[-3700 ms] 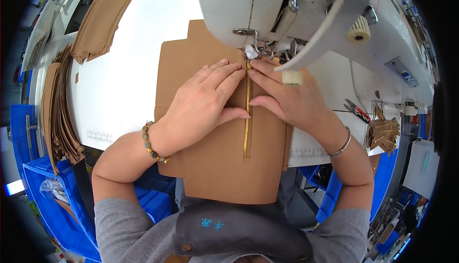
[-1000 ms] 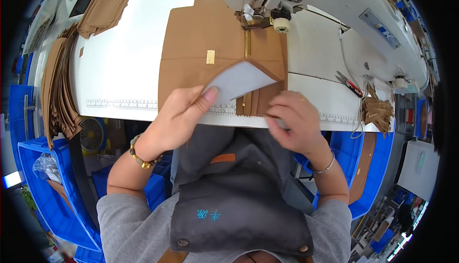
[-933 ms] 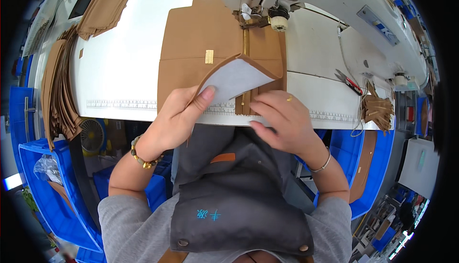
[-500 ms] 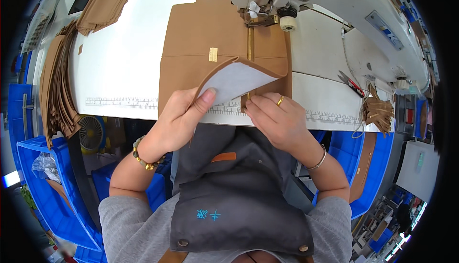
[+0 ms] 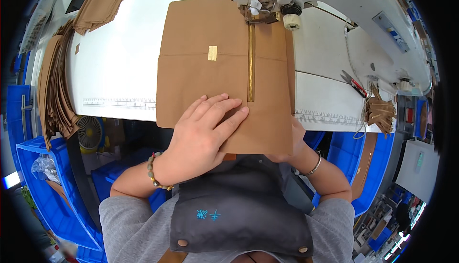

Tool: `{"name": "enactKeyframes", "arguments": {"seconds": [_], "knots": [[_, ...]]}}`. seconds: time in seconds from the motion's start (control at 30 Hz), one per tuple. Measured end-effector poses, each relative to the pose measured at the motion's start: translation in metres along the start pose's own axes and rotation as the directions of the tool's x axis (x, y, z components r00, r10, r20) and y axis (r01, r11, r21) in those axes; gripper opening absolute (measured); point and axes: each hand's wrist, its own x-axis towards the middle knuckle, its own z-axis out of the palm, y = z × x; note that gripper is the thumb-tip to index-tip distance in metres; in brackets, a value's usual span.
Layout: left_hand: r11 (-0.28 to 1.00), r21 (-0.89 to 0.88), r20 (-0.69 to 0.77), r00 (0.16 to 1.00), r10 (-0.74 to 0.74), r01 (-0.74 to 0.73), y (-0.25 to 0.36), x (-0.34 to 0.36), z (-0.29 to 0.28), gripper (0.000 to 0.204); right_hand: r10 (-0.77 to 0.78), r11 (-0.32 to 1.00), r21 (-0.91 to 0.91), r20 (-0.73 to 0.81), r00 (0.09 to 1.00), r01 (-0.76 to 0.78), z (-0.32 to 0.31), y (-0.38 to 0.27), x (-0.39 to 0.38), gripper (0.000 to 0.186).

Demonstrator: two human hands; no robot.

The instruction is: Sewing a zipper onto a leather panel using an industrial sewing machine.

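A brown leather-like panel [image 5: 191, 81] lies flat on the white sewing table, its near edge hanging over the table's front. A gold zipper [image 5: 251, 67] runs down its right half, and a small pale tape patch [image 5: 213, 53] sits left of the zipper. My left hand [image 5: 205, 129] rests on the panel with fingers stretched out, the tips close to the zipper's near end. Beneath the panel's near right corner is my right hand [image 5: 297, 137], its fingers mostly hidden by the material. The sewing machine's presser foot area [image 5: 252, 18] stands over the zipper's far end.
Brown pieces are stacked at the far left [image 5: 103, 5], and more hang over the table's left edge [image 5: 57, 86]. Red-handled scissors [image 5: 355, 85] and a bundle of brown strips [image 5: 380, 112] lie at right. Blue bins [image 5: 57, 191] flank me. A ruler strip [image 5: 119, 102] lines the table front.
The panel's near part, folded up before with its pale underside showing, now lies flat. My left hand has moved from the fold onto the panel's top, and the right has gone underneath.
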Motion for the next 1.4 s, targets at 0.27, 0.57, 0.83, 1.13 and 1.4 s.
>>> {"name": "enactKeyframes", "arguments": {"seconds": [0.27,0.57,0.83,1.13,1.4], "knots": [[0.996,0.085,0.026,1.0,-0.006,0.003,0.001,0.0,0.003,0.047,-0.012,1.0,0.019,-0.003,1.0,0.012,0.005,0.001,-0.009,0.035],[0.979,0.195,0.078,0.996,0.046,-0.06,0.001,0.004,0.001,0.052,-0.026,0.999,-0.022,-0.017,1.0,0.026,0.001,-0.003,-0.004,0.035],[0.977,0.203,0.173,0.984,0.036,-0.071,0.009,-0.001,-0.009,0.081,-0.012,0.997,0.083,0.064,0.998,0.006,-0.064,0.018,0.013,0.024],[0.947,0.302,0.14,0.988,0.068,-0.108,0.007,-0.001,0.002,0.063,0.112,0.986,0.102,0.186,0.976,-0.133,-0.037,0.005,0.045,0.032],[0.963,0.134,-0.037,0.97,0.24,-0.234,-0.023,0.025,0.001,0.044,0.029,1.0,0.004,0.225,0.974,-0.031,-0.034,-0.002,0.053,0.03]]}}
